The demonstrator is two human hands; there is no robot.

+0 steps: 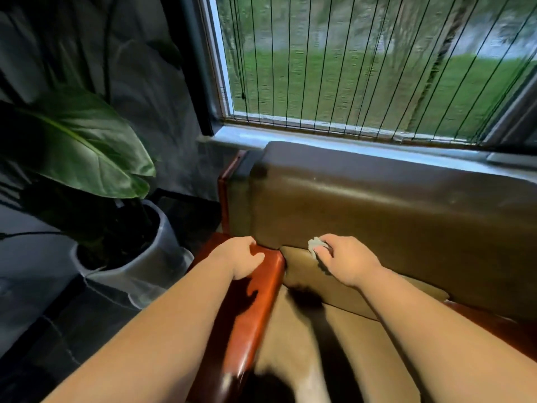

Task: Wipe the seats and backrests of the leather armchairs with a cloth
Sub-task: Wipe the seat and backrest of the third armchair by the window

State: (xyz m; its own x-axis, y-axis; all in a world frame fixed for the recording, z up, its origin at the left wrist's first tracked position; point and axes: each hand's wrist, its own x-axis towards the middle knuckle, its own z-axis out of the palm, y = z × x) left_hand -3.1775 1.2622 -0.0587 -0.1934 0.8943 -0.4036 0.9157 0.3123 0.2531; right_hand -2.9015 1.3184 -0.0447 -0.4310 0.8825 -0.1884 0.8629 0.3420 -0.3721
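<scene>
Right hand [345, 261] pinches small crumpled grey cloth [316, 246], pressed at seam where tan leather seat cushion [343, 341] meets brown leather backrest [392, 210]. Left hand [239, 257], fingers curled, grips glossy red-brown wooden armrest [255, 303]. Advice: brace there, wipe along seam, overlapping strokes, firm even pressure.

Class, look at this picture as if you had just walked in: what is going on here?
A person is cleaning a brown leather armchair by a window. The right hand holds a small grey cloth in its grip, low on the backrest where it meets the seat. The left hand rests on the glossy wooden armrest, fingers curled over its edge. A potted plant stands on the floor beside the chair.
</scene>
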